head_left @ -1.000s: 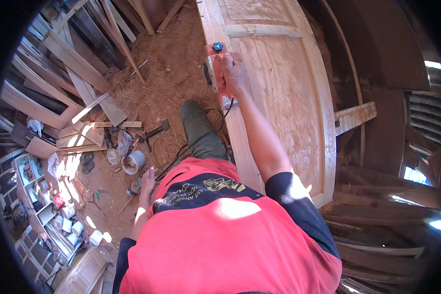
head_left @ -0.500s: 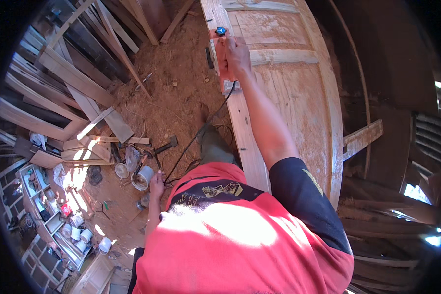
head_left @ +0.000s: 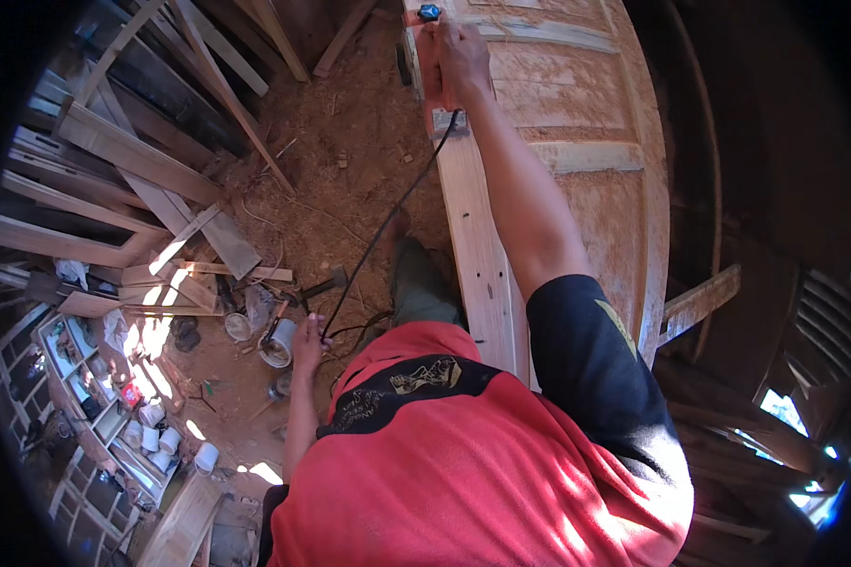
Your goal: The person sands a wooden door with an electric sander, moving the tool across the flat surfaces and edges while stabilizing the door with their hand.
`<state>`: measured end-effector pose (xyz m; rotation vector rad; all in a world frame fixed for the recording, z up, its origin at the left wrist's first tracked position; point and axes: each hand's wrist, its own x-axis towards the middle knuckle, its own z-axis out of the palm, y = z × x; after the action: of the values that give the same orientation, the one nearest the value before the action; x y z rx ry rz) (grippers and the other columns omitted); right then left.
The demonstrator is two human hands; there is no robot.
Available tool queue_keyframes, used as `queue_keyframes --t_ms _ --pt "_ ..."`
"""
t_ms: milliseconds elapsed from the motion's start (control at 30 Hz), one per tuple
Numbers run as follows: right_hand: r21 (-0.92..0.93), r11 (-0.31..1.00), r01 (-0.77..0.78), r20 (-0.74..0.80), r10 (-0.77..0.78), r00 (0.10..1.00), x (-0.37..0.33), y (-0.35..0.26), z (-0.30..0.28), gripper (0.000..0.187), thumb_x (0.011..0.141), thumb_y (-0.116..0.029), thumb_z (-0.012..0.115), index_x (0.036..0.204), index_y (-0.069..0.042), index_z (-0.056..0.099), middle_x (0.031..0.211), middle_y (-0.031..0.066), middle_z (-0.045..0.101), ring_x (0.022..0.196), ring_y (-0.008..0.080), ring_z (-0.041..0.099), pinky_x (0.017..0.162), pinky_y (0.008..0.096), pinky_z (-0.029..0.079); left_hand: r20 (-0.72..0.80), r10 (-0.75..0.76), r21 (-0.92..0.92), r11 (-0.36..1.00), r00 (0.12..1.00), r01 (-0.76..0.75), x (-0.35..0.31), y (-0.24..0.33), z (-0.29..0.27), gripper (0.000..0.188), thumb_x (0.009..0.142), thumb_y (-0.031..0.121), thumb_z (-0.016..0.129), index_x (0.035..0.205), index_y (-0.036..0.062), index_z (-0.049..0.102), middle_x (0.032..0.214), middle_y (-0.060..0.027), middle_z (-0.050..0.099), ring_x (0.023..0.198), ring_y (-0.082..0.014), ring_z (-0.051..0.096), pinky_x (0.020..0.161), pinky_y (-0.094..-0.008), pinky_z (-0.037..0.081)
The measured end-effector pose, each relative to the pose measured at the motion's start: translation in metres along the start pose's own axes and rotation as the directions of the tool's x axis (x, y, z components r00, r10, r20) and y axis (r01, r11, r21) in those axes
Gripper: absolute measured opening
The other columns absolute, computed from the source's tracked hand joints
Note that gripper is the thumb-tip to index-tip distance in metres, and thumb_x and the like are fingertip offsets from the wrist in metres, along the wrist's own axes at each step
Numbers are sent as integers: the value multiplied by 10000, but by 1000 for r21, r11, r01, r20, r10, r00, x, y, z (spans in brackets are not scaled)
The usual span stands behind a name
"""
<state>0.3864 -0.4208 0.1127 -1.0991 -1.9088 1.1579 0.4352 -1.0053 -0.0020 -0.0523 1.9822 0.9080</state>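
Observation:
My right hand (head_left: pixel 465 59) is wrapped round the handle of an orange-red electric planer (head_left: pixel 429 76) with a blue front knob (head_left: pixel 429 12). The planer rests on the left stile (head_left: pixel 475 236) of a pale wooden panelled door (head_left: pixel 586 231), near the top of the view. From its back end a black power cord (head_left: pixel 399 203) runs down to my left hand (head_left: pixel 307 346). That hand is closed on the cord, held low at my left side. Wood dust covers the door's panels; the stile looks smoother, with small dark marks.
Long boards (head_left: pixel 142 151) lean at the far left. On the dusty floor beside my left hand are a white bucket (head_left: pixel 277 345), a hammer (head_left: pixel 323 285) and stacked wood pieces (head_left: pixel 165 291). A shelf unit (head_left: pixel 90 387) with containers stands lower left. A plank (head_left: pixel 700 302) juts out right of the door.
My right hand and the planer have moved forward, away from me, along the stile. The cord has stretched along with it, while my left hand still grips it at nearly the same place.

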Motion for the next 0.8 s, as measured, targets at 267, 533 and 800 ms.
queue_keyframes --t_ms 267,533,800 --pt "148 963 -227 257 184 949 86 -4 33 509 961 -564 518 879 -84 669 843 129 588 776 256 590 667 406 443 27 38 -138 990 999 -34 5 67 15 527 1069 492 385 1162 30 621 824 -39 624 715 -127 656 598 -239 489" --pt "58 990 -128 193 115 974 -13 34 -25 537 939 -622 516 870 -110 662 816 101 592 738 232 583 638 396 444 -62 25 -165 986 998 -35 -34 14 -21 551 1072 498 359 1166 19 615 819 -61 641 715 -141 659 598 -270 509" --pt "193 779 -596 229 555 800 -409 24 -201 494 1042 -479 447 735 -113 572 568 -40 482 494 67 473 449 269 359 -74 -75 59 995 994 80 -52 -167 -63 613 1054 538 358 1077 -4 645 710 -72 619 571 -166 614 525 -287 484"
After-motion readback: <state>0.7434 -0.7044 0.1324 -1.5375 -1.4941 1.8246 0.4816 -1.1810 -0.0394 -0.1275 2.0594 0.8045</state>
